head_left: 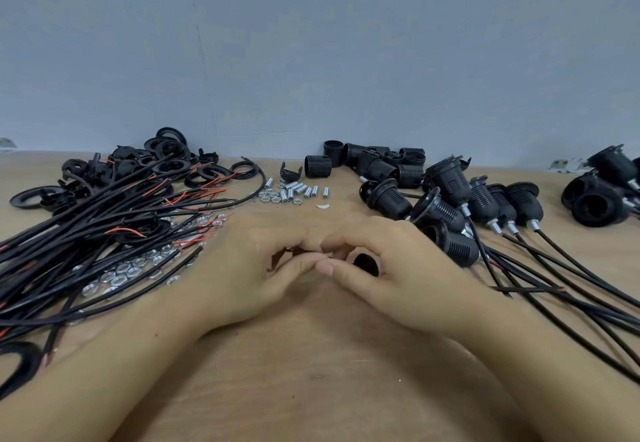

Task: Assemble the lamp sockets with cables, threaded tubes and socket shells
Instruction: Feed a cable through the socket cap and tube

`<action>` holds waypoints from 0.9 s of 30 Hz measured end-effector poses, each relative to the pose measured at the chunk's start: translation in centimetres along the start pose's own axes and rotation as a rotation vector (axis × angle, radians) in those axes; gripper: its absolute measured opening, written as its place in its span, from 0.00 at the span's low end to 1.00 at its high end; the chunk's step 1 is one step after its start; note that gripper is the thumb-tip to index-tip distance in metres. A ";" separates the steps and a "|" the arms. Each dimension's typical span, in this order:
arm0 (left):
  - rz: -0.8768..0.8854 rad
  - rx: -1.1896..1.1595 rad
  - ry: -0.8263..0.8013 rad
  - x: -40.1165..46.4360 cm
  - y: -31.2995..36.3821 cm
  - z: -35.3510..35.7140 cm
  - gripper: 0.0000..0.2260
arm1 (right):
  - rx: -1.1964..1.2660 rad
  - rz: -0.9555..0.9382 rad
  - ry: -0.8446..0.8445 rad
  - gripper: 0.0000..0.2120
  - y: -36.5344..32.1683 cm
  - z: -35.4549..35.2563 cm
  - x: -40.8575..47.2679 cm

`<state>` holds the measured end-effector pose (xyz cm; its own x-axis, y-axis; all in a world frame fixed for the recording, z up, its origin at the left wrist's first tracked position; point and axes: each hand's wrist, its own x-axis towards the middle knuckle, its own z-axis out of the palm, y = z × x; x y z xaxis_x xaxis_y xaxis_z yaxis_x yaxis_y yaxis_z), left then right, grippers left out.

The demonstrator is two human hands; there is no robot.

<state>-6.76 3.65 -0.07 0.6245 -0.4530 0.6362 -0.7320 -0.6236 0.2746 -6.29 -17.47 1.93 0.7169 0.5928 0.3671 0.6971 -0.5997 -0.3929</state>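
Observation:
My left hand [249, 268] and my right hand [391, 265] meet at the table's middle, fingertips together. My right hand grips a black socket part [365, 263], mostly hidden by the fingers. My left hand pinches a small piece at that part's end; what it is cannot be made out. A bundle of black cables [104, 230] with red ends lies at the left. Silver threaded tubes [298, 190] lie at the back centre. Black socket shells [377, 162] are heaped behind them.
Several assembled sockets with cables [478, 206] fan out at the right, more at the far right [602, 192]. Black rings and caps [149, 164] are piled back left. Silver nuts [131, 268] are scattered under the cables. A grey wall [311, 60] bounds the wooden table [311, 372].

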 end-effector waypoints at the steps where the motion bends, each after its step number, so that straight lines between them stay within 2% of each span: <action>1: -0.004 -0.006 0.012 0.0 0.0 0.1 0.10 | 0.113 0.025 0.027 0.07 0.0 0.5 0.1; 4: -0.070 -0.059 0.114 0.0 0.0 0.0 0.03 | 0.451 0.142 0.049 0.03 0.1 1.5 0.6; 7: -0.164 -0.150 0.221 0.0 -0.1 0.1 0.02 | 0.592 0.215 0.092 0.06 0.6 1.8 0.8; 8: -0.180 -0.185 0.231 -0.1 -0.1 0.2 0.01 | 0.634 0.242 0.093 0.06 0.7 1.8 0.7; 11: -0.178 -0.190 0.218 -0.1 -0.2 0.1 0.06 | 0.745 0.294 0.041 0.07 0.9 2.3 0.7; 17: -0.185 -0.095 0.092 -0.1 -0.4 0.3 0.06 | 0.821 0.271 0.120 0.07 1.1 2.7 1.0; 22: -0.226 -0.049 0.123 -0.4 -0.6 0.0 0.05 | 0.927 0.371 0.249 0.03 1.8 2.6 1.4; 27: -0.414 -0.082 0.209 3.6 -2.9 0.0 0.08 | 0.861 0.360 0.312 0.04 1.9 2.5 1.6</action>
<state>-2.42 3.82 1.46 0.8063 -0.0333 0.5906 -0.4573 -0.6683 0.5867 -3.88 -16.29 -0.37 0.9421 0.2086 0.2627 0.2779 -0.0465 -0.9595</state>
